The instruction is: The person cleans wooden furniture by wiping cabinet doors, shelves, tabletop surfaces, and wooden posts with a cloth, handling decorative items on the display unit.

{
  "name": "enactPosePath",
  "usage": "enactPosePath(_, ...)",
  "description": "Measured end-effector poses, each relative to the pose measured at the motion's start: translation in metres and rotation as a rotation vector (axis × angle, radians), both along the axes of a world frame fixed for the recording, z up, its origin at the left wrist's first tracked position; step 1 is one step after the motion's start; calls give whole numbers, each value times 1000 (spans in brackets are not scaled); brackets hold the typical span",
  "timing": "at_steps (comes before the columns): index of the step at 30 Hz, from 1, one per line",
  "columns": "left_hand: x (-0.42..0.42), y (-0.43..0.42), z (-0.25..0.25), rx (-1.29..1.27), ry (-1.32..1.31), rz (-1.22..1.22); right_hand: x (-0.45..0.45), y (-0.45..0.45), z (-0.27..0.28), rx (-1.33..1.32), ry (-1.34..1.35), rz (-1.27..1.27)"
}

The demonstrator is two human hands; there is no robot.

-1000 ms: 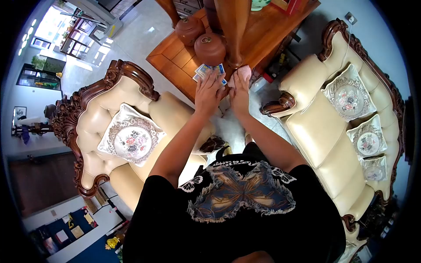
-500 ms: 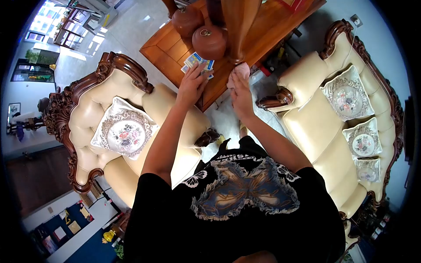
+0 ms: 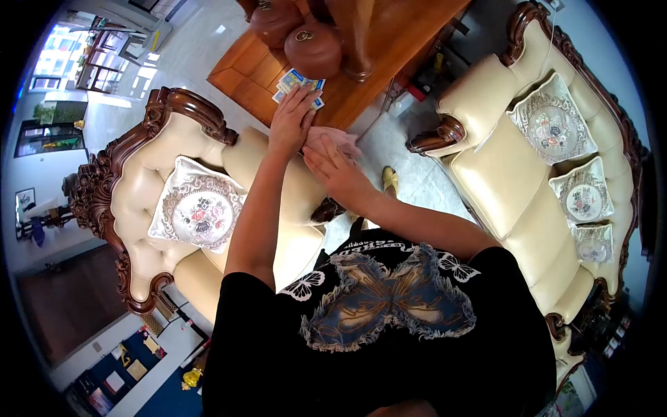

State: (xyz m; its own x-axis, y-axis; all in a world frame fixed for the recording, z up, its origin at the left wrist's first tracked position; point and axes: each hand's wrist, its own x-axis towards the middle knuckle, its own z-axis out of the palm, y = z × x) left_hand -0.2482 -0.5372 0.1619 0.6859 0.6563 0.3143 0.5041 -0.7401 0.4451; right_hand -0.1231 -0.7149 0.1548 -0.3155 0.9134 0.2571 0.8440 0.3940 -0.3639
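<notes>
My left hand (image 3: 290,124) lies flat, fingers stretched out, on several blue-and-yellow printed cards (image 3: 294,77) on the wooden table (image 3: 243,78). Under my right hand (image 3: 340,171) is a crumpled pink cloth (image 3: 335,140), held at the table's near edge, close to my left wrist. The right fingers are extended over the cloth, and their undersides are hidden. Just beyond the cards sits a round reddish-brown lidded pot (image 3: 314,51) with a ring on top. A second such pot (image 3: 278,25) stands beside it.
A thick turned wooden leg (image 3: 356,42) rises from the tabletop right of the pots. At left is a cream armchair (image 3: 132,184) with carved wood and a cushion (image 3: 198,208). A cream sofa (image 3: 500,187) with several cushions stands at right. Tiled floor shows between them.
My right hand has slid left with the pink cloth, from beside the wooden leg to near my left wrist. My left hand stays on the cards. The view has shifted slightly.
</notes>
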Motion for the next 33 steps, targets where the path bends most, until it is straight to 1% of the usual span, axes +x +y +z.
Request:
enactPosePath(2,1,0,-1,39,7,14,14,7,-7,71,44,64)
enactPosePath(3,2,0,1,43,10,5,23,12,-11,76,47,55)
enactPosePath(5,4,-3,6,58,31,32,39,21,-20,71,97,-129)
enactPosePath(6,5,-2,5,64,36,27,47,23,-8,53,154,-221)
enactPosePath(7,5,-3,4,71,25,25,46,23,-4,56,163,-227)
enactPosePath(9,5,-3,4,82,20,4,44,21,1,-28,67,-291)
enactPosePath(10,5,-3,5,83,32,23,39,19,-2,-22,71,-305)
enactPosePath(12,8,-5,5,91,45,28,27,13,-9,89,17,-88)
enactPosePath(13,8,-5,5,91,33,31,24,10,-9,93,20,-100)
enactPosePath(15,8,-5,5,93,23,32,22,7,-12,131,108,0)
enactPosePath(19,10,-9,13,82,16,23,53,15,-23,91,221,24)
enactPosePath(21,13,-8,17,79,10,15,73,25,-25,129,471,-93)
enactPosePath(22,13,-9,17,74,18,18,83,31,-21,138,469,-101)
enactPosePath(24,13,-9,16,69,50,30,103,42,-15,182,642,-281)
enactPosePath(25,13,-10,17,73,48,28,112,47,-13,187,641,-282)
enactPosePath(27,13,-10,19,57,83,39,129,60,-11,114,709,-499)
enactPosePath(28,15,-10,20,30,88,48,142,69,-13,153,690,-572)
enactPosePath(29,15,-11,22,40,86,46,157,78,-14,163,690,-571)
enactPosePath(31,16,-12,23,21,103,62,191,98,-20,245,593,-516)
enactPosePath(33,16,-11,24,32,92,53,232,125,-32,279,442,-474)
